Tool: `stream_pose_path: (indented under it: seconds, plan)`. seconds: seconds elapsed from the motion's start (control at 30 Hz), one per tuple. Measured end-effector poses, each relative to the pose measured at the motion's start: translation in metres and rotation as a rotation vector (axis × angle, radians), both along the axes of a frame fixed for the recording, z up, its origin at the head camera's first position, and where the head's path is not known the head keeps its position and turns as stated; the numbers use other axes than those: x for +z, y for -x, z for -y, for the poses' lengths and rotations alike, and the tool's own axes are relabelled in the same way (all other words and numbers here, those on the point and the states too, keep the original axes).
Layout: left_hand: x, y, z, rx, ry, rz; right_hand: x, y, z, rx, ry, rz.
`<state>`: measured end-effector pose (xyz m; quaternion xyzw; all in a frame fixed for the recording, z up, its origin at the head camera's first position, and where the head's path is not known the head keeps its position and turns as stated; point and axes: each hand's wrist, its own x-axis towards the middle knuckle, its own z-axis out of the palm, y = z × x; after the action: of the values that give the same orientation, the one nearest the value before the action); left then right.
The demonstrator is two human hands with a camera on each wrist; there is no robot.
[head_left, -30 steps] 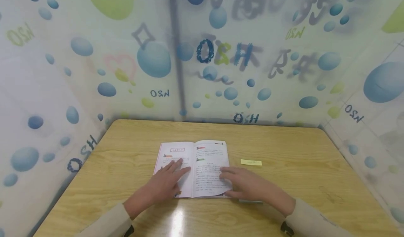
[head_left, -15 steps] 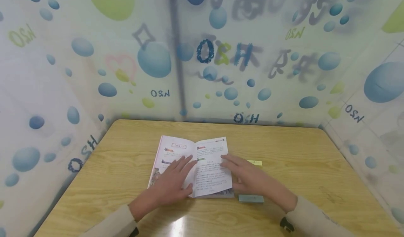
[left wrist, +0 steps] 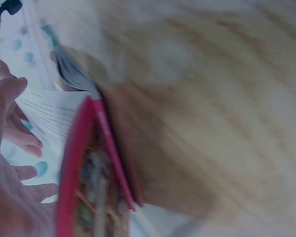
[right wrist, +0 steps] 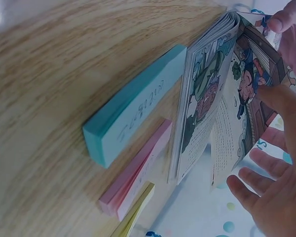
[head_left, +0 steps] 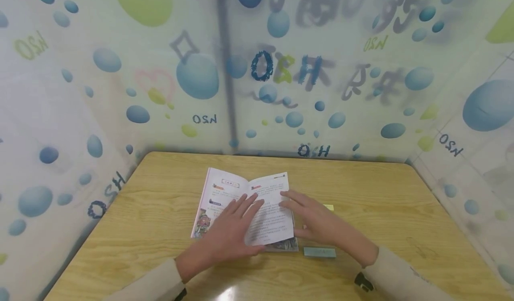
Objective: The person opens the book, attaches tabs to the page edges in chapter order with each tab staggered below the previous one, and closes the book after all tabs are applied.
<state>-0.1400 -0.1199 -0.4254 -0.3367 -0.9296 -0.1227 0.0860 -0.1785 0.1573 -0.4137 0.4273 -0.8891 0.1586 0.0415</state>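
Observation:
An open book (head_left: 225, 189) lies on the wooden table, its left half raised and its right leaf lifted off the pages beneath. Across the middle of the pages lies my left hand (head_left: 230, 234), its fingers straight and spread. At the lifted leaf's outer edge is my right hand (head_left: 317, 220), fingers extended and apart. In the right wrist view, the right thumb (right wrist: 281, 101) overlaps the illustrated back of the leaf (right wrist: 244, 94), while the fingers spread past its edge. The left wrist view shows the book's pink-edged cover (left wrist: 71, 173) tilted up beside the left hand.
Blue (right wrist: 138, 101), pink (right wrist: 138, 173) and yellow (right wrist: 133, 212) sticky-note pads lie in a row right of the book. The wooden table (head_left: 381, 198) backs onto walls (head_left: 341, 91) patterned with bubbles and lettering.
My left hand has slid right over the pages. The book's left half and right leaf have risen. My right hand has moved slightly up, and more of the blue pad shows.

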Motion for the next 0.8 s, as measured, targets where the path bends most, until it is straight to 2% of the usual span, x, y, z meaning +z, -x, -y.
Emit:
stream_pose_path:
  seconds: [0.1,0.33,0.57,0.8]
  plan:
    - [0.007,-0.002,-0.006,-0.013,0.021,-0.023,0.001,0.000,0.001,0.008,0.009,-0.005]
    - [0.014,-0.006,-0.022,-0.024,0.037,-0.007,0.002,0.001,0.003,0.024,0.026,-0.026]
    - [0.015,-0.006,-0.034,0.024,0.051,0.036,0.003,0.001,0.005,0.009,0.041,-0.037]
    - [0.012,-0.006,-0.036,0.072,0.058,-0.001,0.003,0.001,0.004,-0.017,0.069,-0.047]
